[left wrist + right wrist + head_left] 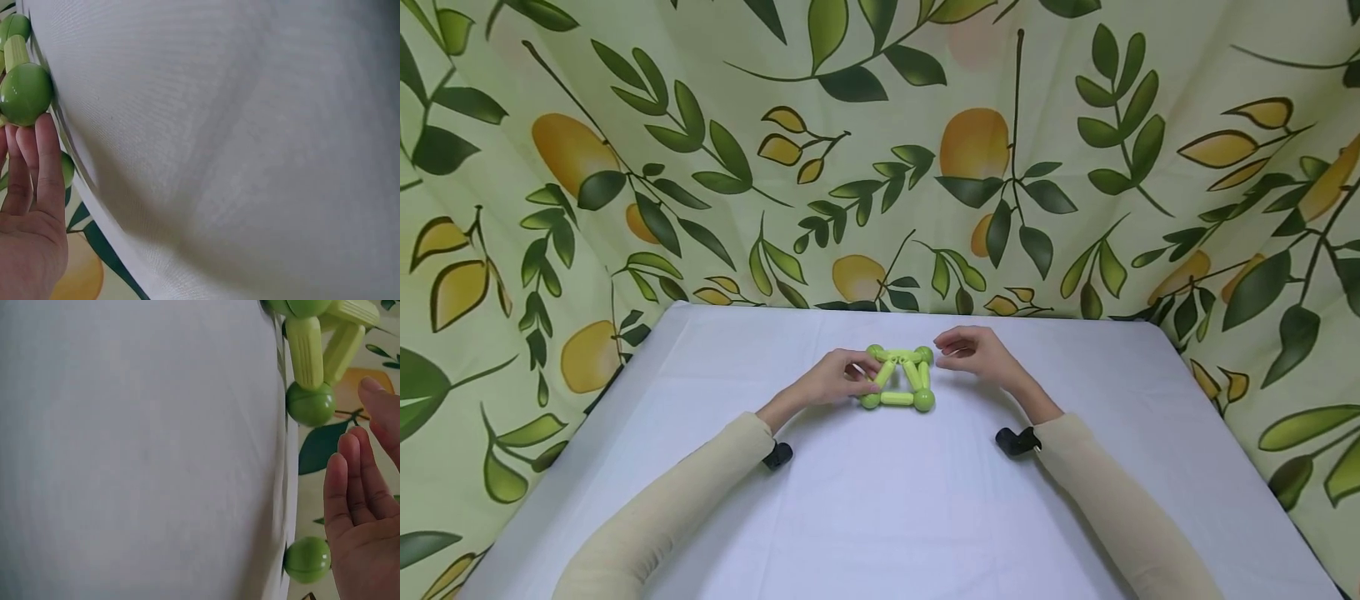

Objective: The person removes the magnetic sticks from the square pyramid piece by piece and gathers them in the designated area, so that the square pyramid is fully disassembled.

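Note:
A frame of glossy green balls and pale green ribbed rods (897,399) stands on the white-covered table. Balls mark its corners, and slanting rods rise between them. My left hand (838,377) holds its left side, thumb by the front left ball (870,401) and fingers reaching behind. In the left wrist view, fingertips touch the underside of a green ball (26,94). To the right of the frame, my right hand (977,354) hovers with loosely bent fingers and nothing between them. In the right wrist view its fingertips are near a green ball (310,403) joined to two rods.
The table (880,517) wears a white cloth. A curtain (880,167) printed with leaves and fruit hangs behind it and along both sides. Black wrist cameras (1017,442) sit by both sleeve cuffs. In the right wrist view another green ball (306,559) shows lower down.

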`<action>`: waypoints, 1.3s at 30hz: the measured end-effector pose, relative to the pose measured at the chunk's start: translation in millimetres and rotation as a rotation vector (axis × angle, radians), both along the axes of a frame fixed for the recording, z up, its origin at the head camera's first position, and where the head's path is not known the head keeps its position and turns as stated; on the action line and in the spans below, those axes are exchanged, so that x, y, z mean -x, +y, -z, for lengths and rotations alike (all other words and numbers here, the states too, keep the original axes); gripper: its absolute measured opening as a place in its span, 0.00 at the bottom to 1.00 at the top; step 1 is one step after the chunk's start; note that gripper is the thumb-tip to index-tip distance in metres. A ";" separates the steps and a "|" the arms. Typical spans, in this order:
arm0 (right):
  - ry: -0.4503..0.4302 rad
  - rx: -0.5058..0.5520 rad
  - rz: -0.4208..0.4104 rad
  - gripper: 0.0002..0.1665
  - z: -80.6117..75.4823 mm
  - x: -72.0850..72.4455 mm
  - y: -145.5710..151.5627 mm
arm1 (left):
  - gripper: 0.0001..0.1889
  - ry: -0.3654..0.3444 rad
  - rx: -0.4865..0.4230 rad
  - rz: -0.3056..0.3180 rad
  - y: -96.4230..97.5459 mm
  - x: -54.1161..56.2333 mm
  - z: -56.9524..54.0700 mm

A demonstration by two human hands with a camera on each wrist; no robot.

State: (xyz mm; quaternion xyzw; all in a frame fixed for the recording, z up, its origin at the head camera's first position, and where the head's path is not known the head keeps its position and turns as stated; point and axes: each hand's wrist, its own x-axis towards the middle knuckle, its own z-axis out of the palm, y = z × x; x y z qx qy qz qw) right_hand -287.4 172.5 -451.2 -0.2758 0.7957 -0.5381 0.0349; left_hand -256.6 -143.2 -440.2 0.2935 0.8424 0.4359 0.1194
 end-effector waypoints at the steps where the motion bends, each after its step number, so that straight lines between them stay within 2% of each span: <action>1: -0.001 0.002 -0.012 0.23 -0.6 -0.4 -2.7 | 0.13 -0.001 0.004 -0.001 0.7 0.3 -0.1; 8: 0.032 -0.030 -0.033 0.22 -1.4 2.6 -18.0 | 0.13 0.018 0.004 0.007 0.7 -0.7 -2.0; 14: 0.019 -0.067 -0.042 0.20 2.2 7.1 -26.9 | 0.13 0.031 0.002 0.021 0.0 0.0 -2.1; 26: 0.043 -0.129 -0.031 0.13 0.8 11.8 -40.9 | 0.13 0.017 0.019 0.015 0.8 0.6 -3.2; 33: 0.027 -0.127 0.002 0.10 1.0 12.8 -43.4 | 0.14 0.019 0.004 0.021 0.1 0.3 -2.1; 39: 0.045 -0.109 0.011 0.12 2.3 13.4 -42.8 | 0.14 0.014 0.017 0.010 0.0 0.9 -2.5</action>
